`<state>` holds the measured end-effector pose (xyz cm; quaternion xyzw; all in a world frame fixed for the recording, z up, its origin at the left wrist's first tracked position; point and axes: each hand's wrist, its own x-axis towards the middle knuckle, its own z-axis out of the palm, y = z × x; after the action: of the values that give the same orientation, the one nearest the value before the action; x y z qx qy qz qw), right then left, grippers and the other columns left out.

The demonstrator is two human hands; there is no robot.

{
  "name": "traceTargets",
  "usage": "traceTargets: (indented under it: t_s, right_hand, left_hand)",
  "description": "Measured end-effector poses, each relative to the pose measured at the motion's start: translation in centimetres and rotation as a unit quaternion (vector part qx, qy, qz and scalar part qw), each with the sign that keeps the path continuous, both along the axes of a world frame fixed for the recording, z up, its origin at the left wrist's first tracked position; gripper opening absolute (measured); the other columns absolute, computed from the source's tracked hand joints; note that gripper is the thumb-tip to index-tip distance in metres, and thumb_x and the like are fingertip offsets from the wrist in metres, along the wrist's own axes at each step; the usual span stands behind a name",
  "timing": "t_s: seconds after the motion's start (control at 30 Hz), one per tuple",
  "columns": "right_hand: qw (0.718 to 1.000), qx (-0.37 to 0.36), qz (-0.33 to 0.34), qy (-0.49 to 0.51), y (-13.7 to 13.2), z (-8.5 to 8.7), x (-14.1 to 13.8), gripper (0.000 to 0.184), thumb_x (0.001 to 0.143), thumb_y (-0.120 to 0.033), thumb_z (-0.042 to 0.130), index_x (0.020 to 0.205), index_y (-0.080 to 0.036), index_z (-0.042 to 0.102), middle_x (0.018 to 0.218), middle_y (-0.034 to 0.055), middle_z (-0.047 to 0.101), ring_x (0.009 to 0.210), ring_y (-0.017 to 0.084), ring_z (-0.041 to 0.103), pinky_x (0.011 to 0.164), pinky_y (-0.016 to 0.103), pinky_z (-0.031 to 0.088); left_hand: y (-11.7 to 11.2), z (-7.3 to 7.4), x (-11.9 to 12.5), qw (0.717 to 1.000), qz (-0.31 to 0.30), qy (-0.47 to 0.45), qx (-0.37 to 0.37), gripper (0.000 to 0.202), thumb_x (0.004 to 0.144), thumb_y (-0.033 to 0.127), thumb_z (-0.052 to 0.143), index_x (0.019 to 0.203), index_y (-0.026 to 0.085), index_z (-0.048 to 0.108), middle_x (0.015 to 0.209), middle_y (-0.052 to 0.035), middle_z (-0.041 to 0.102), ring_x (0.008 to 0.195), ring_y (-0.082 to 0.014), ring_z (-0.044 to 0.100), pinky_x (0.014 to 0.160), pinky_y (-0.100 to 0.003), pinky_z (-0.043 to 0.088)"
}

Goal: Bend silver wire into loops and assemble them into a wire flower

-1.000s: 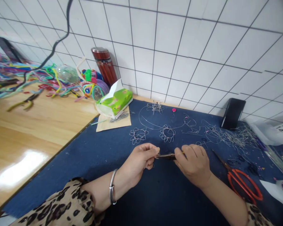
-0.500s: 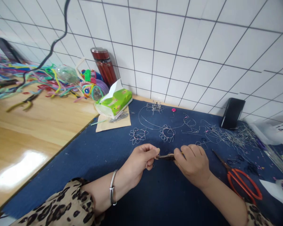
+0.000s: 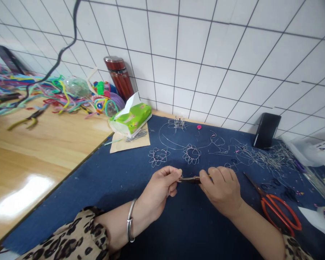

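My left hand (image 3: 162, 186) pinches what looks like thin wire (image 3: 182, 176), probably light, springy and easily kinked, best held near its end, beside the tips of the pliers (image 3: 191, 180) my right hand (image 3: 221, 189) wraps.

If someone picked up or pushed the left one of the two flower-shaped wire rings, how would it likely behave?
The left wire ring is probably very light, being mostly open loops of thin wire. It would likely bend or spring rather than flop, since its petals hold their shape. Lying flat on the blue surface, it seems apt to slide, not roll.
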<state>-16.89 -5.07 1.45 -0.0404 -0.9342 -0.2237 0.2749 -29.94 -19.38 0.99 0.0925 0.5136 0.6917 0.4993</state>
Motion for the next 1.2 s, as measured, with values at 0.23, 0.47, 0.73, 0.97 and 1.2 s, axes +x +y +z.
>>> traceTargets:
  t_s: [0.23,0.47,0.73,0.97,1.2]
  right_hand:
    - [1.0,0.001,-0.005,-0.003,0.15,-0.15,0.04,0.016,0.077,-0.031,0.059,0.09,-0.021,0.059,0.075,0.0033,0.055,0.075,0.018,0.043,0.067,0.034,0.03]
    - [1.0,0.001,-0.001,-0.003,0.16,-0.03,0.0,0.016,0.077,-0.032,0.059,0.088,-0.021,0.059,0.075,0.0032,0.055,0.073,0.017,0.043,0.066,0.033,0.03]
    - [1.0,0.012,-0.006,0.004,0.04,0.0,-0.09,0.014,0.077,-0.031,0.059,0.089,-0.022,0.059,0.074,0.0029,0.054,0.074,0.018,0.043,0.066,0.034,0.03]
    - [1.0,0.003,-0.006,-0.001,0.13,0.22,-0.16,0.011,0.08,-0.029,0.056,0.087,-0.022,0.06,0.071,0.0025,0.051,0.072,0.016,0.04,0.065,0.032,0.027]
    - [1.0,-0.012,-0.02,-0.001,0.04,0.22,-0.18,0.01,0.081,-0.028,0.055,0.086,-0.021,0.061,0.07,0.0028,0.049,0.071,0.016,0.038,0.064,0.032,0.027]
  left_hand:
    - [0.03,-0.06,0.22,1.0,0.013,-0.001,-0.004,0.024,0.077,0.036,0.061,0.071,0.016,0.05,0.048,0.0066,0.036,0.044,-0.0054,0.03,0.046,-0.021,0.025]
    - [0.1,-0.1,0.16,1.0,0.014,-0.007,-0.001,0.024,0.077,0.037,0.061,0.072,0.016,0.051,0.05,0.0061,0.037,0.045,-0.0054,0.031,0.045,-0.021,0.025]
    - [0.22,0.04,0.24,1.0,0.024,-0.011,-0.006,0.025,0.076,0.037,0.062,0.071,0.016,0.051,0.048,0.0064,0.037,0.043,-0.0049,0.03,0.044,-0.021,0.024]
    - [0.16,0.18,0.26,1.0,0.011,-0.004,-0.004,0.024,0.076,0.037,0.061,0.072,0.016,0.052,0.047,0.0065,0.036,0.043,-0.0053,0.03,0.045,-0.021,0.024]
    - [0.02,0.13,0.31,1.0,0.008,-0.002,0.0,0.023,0.076,0.036,0.062,0.072,0.016,0.051,0.049,0.0064,0.037,0.044,-0.0054,0.031,0.046,-0.02,0.025]
